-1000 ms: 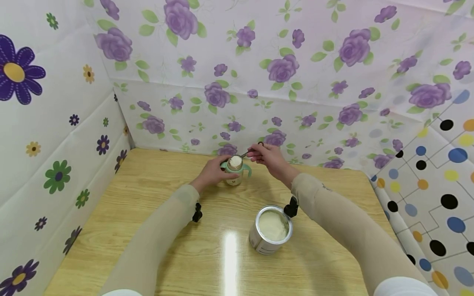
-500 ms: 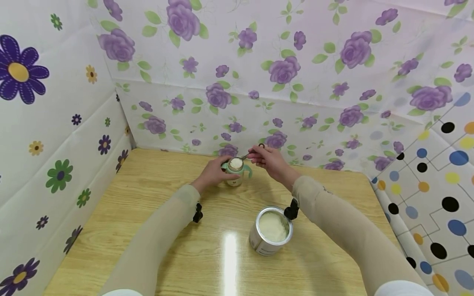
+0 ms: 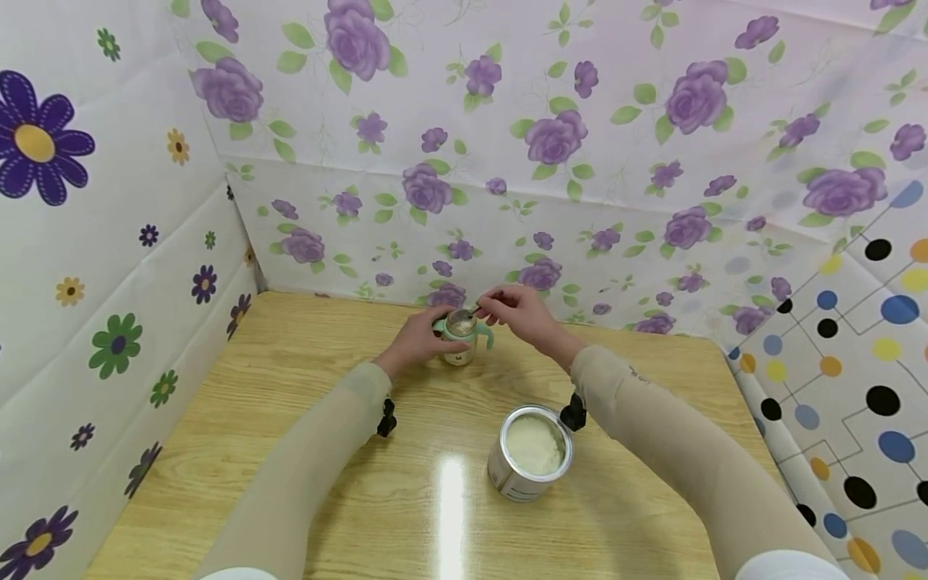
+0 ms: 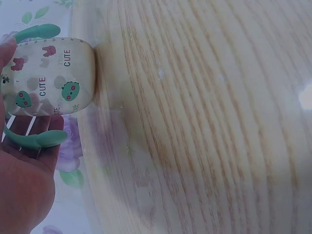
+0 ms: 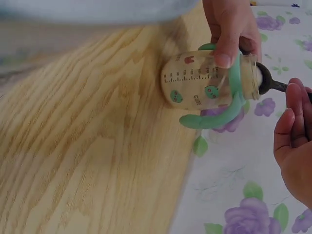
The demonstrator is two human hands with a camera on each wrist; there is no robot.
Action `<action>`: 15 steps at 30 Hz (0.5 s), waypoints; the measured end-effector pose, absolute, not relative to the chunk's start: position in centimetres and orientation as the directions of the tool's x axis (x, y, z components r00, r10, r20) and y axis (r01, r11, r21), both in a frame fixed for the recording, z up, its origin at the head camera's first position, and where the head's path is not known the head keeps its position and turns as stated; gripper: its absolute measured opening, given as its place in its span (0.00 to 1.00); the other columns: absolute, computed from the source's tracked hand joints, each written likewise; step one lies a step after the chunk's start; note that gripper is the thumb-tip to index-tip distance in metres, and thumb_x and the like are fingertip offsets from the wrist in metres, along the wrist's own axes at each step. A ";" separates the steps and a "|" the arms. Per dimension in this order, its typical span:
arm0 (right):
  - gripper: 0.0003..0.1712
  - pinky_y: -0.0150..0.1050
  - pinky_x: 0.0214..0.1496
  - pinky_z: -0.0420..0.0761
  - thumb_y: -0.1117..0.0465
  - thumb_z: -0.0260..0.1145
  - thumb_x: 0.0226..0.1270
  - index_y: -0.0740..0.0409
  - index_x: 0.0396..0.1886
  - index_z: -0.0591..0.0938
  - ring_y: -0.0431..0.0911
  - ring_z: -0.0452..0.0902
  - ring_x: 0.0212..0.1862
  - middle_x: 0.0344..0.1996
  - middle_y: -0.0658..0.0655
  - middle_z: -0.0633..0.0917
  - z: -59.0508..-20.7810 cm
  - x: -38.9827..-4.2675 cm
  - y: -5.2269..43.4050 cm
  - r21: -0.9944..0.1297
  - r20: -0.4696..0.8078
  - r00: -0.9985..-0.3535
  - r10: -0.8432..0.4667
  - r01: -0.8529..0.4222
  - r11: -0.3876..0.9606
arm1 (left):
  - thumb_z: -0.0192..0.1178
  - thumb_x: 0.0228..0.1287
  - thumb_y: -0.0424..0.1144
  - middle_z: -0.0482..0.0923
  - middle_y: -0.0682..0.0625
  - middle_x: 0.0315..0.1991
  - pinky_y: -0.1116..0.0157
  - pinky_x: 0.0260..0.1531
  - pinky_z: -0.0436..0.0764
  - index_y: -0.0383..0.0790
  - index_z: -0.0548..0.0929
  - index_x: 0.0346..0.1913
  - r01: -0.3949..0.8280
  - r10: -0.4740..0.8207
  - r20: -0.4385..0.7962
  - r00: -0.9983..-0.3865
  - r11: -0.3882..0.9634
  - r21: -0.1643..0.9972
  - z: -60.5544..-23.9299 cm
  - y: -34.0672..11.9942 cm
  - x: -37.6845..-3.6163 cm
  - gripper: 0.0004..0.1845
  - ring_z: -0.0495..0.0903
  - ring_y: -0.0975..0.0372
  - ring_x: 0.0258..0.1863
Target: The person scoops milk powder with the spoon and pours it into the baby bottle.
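A small clear baby bottle [image 3: 461, 338] with green handles and printed marks stands upright on the wooden table [image 3: 304, 451] near the back wall. My left hand [image 3: 415, 341] grips it round the body, thumb on its side [image 5: 225, 44]. My right hand [image 3: 513, 310] pinches a metal spoon [image 3: 472, 312] whose bowl is tipped over the bottle's open mouth [image 5: 263, 78]. In the left wrist view the bottle [image 4: 46, 78] sits against my palm [image 4: 22, 185], a green handle [image 4: 34, 139] over my fingers.
An open metal tin [image 3: 532, 451] filled with pale powder stands on the table in front of my right forearm. Flowered sheets [image 3: 507, 161] wall the table at the back and left; a dotted one [image 3: 855, 346] closes the right side.
The spoon held a heap of white powder over the bottle's mouth; now it is tipped and the heap is gone from view. My right hand shifted slightly left. The left hand kept its grip.
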State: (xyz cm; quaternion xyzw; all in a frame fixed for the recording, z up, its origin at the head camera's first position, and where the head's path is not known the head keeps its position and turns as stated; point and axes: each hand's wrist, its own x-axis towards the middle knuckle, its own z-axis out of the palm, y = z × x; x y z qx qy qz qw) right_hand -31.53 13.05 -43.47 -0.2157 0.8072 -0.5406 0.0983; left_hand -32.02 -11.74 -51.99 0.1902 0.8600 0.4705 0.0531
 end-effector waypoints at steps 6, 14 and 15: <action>0.16 0.47 0.47 0.87 0.58 0.63 0.84 0.65 0.57 0.87 0.64 0.87 0.47 0.46 0.67 0.90 -43.3 -31.2 12.8 -0.824 0.111 -0.840 -0.531 -0.377 0.424 | 0.81 0.61 0.51 0.84 0.48 0.59 0.52 0.56 0.84 0.48 0.79 0.71 0.281 0.378 0.099 -0.920 0.463 0.841 -52.1 -11.8 -32.1 0.37 0.84 0.54 0.54; 0.14 0.45 0.44 0.87 0.62 0.61 0.84 0.66 0.56 0.87 0.65 0.87 0.45 0.44 0.70 0.90 -43.8 -31.2 13.2 -0.811 0.099 -0.846 -0.524 -0.374 0.451 | 0.81 0.62 0.50 0.84 0.49 0.58 0.52 0.57 0.83 0.49 0.80 0.70 0.269 0.381 0.082 -0.921 0.469 0.841 -51.7 -11.7 -31.9 0.35 0.84 0.54 0.54; 0.14 0.44 0.44 0.87 0.62 0.61 0.85 0.66 0.55 0.87 0.66 0.87 0.45 0.44 0.69 0.90 -43.7 -31.2 13.3 -0.813 0.096 -0.848 -0.521 -0.368 0.450 | 0.81 0.62 0.50 0.84 0.49 0.58 0.52 0.57 0.83 0.49 0.80 0.70 0.267 0.380 0.080 -0.921 0.470 0.841 -51.7 -11.7 -31.8 0.35 0.84 0.54 0.54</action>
